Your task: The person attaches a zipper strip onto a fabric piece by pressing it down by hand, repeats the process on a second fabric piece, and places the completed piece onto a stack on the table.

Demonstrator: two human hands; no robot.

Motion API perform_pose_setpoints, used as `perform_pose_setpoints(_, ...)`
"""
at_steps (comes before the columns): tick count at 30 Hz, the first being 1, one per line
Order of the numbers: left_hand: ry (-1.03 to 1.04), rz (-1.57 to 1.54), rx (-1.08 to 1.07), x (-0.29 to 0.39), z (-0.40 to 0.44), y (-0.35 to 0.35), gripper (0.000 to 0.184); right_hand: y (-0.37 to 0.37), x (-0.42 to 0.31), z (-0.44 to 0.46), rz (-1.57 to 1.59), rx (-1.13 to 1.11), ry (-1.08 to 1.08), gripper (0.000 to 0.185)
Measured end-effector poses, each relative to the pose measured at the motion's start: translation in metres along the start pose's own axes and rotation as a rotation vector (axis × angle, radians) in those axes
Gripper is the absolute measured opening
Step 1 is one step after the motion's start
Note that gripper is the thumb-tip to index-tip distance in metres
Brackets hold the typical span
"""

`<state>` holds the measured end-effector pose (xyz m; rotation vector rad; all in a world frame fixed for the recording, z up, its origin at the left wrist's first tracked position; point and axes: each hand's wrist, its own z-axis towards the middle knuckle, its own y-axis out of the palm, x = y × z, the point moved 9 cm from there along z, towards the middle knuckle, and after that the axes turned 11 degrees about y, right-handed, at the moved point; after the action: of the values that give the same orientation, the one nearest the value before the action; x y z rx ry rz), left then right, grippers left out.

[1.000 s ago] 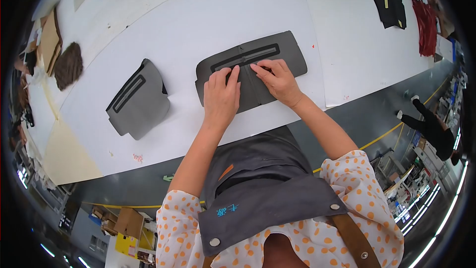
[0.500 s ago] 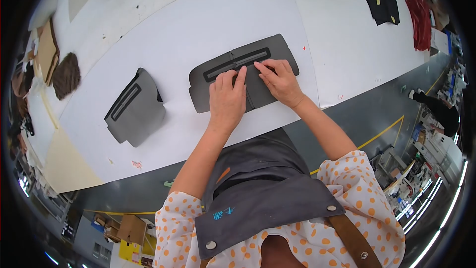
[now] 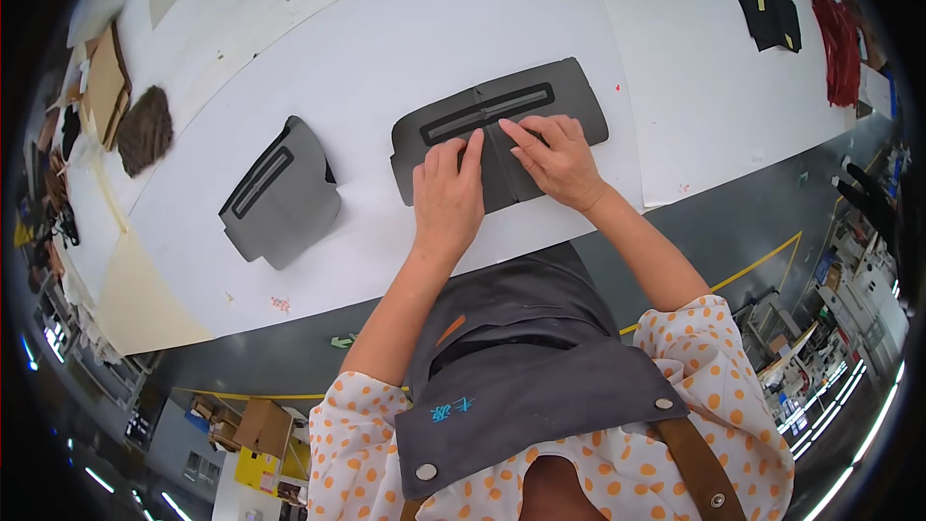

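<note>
A dark grey leather-like panel [image 3: 569, 96] lies flat on the white table, with a long black-edged slot [image 3: 532, 96] across it and a seam down its middle. My left hand [image 3: 449, 195] rests on its near left part, index finger stretched toward the slot's lower edge and the other fingers slightly bent. My right hand [image 3: 559, 164] lies on the near right part, fingers extended, its index fingertip close to the slot's edge near the seam. The fingertips of both hands touch the panel without gripping it. What lies under my palms is hidden.
A second grey panel [image 3: 285, 198] with a similar slot stands curled to the left. Black pieces with yellow labels [image 3: 767, 5] and a red bundle [image 3: 836, 48] lie at the far right. A brown furry piece [image 3: 145, 132] is at far left. The table's near edge [image 3: 550, 234] runs before me.
The view has shifted, so the table and panels appear farther right and slightly higher. Relative to the panel, both hands have slid a little left, toward the seam.
</note>
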<state>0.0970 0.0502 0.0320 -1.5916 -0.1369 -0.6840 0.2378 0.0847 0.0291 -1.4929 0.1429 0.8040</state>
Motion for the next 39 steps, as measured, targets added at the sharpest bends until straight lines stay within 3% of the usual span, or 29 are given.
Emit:
perform_pose_setpoints(18,0.031,0.124,-0.007,0.002,-0.003,0.007,0.058,0.015,-0.001,-0.001,-0.059,0.026,-0.031,0.043)
perform_pose_setpoints(39,-0.026,0.046,-0.142,-0.005,0.015,0.007,0.059,0.016,-0.001,-0.004,-0.073,0.050,-0.041,0.043)
